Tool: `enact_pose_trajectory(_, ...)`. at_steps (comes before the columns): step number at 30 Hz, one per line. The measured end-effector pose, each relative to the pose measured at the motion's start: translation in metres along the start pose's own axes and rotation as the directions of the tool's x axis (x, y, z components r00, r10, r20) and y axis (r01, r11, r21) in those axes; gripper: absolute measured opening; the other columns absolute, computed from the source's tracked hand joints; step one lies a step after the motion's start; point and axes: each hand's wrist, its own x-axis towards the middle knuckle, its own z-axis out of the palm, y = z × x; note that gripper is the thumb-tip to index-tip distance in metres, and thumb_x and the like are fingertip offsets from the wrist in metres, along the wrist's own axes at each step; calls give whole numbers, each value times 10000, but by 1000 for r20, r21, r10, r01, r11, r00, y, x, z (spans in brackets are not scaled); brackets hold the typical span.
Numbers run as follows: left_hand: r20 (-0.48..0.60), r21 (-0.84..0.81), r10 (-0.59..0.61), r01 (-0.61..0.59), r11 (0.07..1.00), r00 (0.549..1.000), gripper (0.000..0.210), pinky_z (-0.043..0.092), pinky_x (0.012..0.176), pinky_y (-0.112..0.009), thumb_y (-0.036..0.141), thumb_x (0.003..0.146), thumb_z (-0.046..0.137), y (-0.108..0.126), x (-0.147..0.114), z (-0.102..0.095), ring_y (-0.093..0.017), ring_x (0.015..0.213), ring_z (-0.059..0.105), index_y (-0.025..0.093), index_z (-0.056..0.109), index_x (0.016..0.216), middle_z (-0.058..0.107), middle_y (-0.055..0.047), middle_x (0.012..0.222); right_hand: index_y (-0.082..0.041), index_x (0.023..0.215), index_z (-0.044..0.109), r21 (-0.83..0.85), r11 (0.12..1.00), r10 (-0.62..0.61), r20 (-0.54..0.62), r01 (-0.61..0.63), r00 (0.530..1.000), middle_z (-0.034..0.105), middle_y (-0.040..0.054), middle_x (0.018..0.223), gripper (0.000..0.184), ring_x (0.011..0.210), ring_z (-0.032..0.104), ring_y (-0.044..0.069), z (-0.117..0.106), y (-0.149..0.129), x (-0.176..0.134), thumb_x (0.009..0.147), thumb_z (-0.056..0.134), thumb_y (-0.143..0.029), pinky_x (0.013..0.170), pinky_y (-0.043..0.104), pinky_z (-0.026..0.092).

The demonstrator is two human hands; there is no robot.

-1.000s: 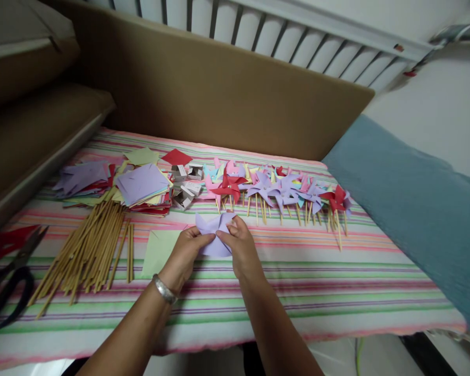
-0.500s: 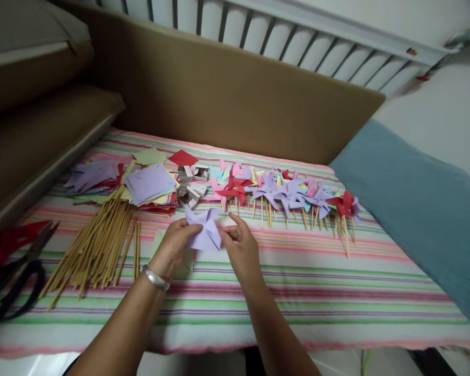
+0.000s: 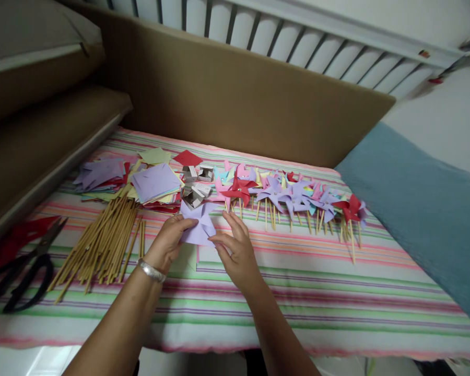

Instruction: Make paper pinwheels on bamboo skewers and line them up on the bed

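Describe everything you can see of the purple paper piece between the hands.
The purple paper piece is pinwheel-shaped, plain and matt, and looks like thin card. Its blades curl inward toward the middle, and no stick shows on it. The left hand grips its left side, the thumb lying across its face near the centre. Fingertips of the right hand are at its right edge; whether they press on it is unclear. It appears raised above the striped cloth, its face toward the camera.
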Motion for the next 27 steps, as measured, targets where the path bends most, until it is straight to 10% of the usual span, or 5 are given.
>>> enact_pose_trajectory(27, 60, 149, -5, -4, 989, 998, 216, 396, 500, -232, 211, 527, 713, -16, -3, 12, -123, 483, 550, 114, 678, 717, 671, -27, 608, -226, 703, 656, 192, 945, 271, -1, -266, 963, 373, 53, 1409, 38, 1336, 236, 260, 0, 0, 1, 728, 628, -227, 1057, 496, 231)
